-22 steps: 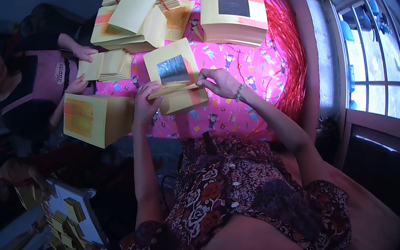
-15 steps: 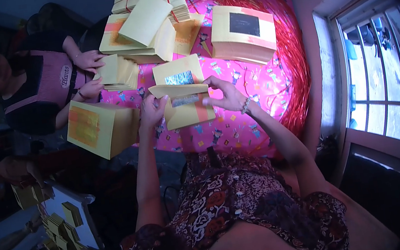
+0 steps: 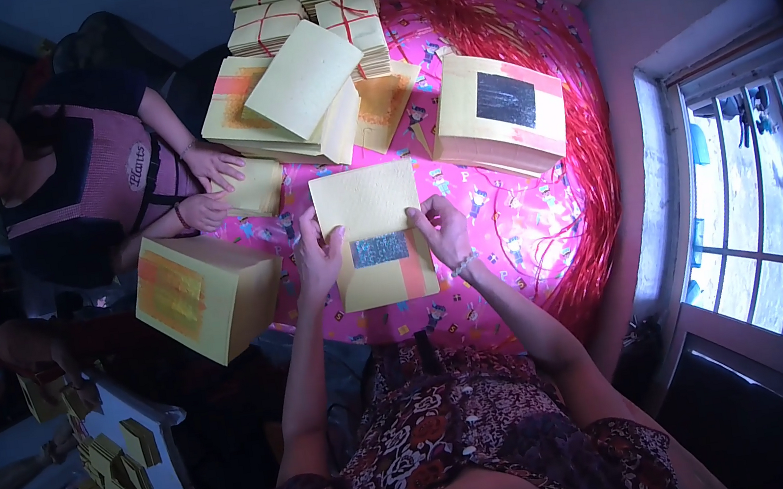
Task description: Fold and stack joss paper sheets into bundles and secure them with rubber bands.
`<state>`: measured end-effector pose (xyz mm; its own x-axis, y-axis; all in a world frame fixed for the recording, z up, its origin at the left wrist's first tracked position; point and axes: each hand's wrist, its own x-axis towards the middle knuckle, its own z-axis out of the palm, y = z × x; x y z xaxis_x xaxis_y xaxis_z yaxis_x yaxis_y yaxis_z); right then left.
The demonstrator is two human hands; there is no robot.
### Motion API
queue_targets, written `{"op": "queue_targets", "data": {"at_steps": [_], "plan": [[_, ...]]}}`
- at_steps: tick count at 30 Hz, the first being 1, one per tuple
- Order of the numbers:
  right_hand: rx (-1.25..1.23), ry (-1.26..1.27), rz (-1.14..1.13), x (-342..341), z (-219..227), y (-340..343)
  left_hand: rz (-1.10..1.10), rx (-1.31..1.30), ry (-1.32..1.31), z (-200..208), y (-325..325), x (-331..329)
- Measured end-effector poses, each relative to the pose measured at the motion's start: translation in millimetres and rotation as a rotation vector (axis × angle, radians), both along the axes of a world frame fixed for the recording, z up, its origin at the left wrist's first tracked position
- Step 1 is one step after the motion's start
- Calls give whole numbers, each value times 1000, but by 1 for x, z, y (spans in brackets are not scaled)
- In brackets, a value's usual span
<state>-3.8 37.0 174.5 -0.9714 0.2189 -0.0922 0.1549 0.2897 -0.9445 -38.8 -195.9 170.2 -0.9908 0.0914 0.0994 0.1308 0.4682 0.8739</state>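
Between my hands is a yellow sheet of joss paper (image 3: 366, 200), its plain side showing. Just below its lower edge lies more joss paper with a shiny dark rectangle and a pinkish band (image 3: 382, 288); whether the two are one folded sheet I cannot tell. My left hand (image 3: 318, 257) pinches the plain sheet's lower left edge, thumb on top. On the opposite edge, my right hand (image 3: 444, 231), with a beaded bracelet at the wrist, grips it in the same way. To the right stands a thick stack of joss paper (image 3: 501, 136) with a black square on top.
Red-tied paper bundles (image 3: 269, 28) stand at the back, behind a tall stack (image 3: 240, 106). Another stack (image 3: 210, 293) sits at the left table edge. A co-worker's hands (image 3: 211, 189) rest on papers there. Red strands (image 3: 591, 179) line the pink tablecloth's right side.
The sheet between my hands was curled edge-on and now lies spread out with its plain face up. The co-worker's hands have moved over their papers. The whole view has shifted slightly.
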Motion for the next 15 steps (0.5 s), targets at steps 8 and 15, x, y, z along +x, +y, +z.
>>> {"op": "queue_targets", "data": {"at_steps": [8,15], "plan": [[156,74,-26,6,5,-5,-3,3,-52,11,10,6],[199,82,-33,6,6,-8,11,20,20,15,14,7]]}}
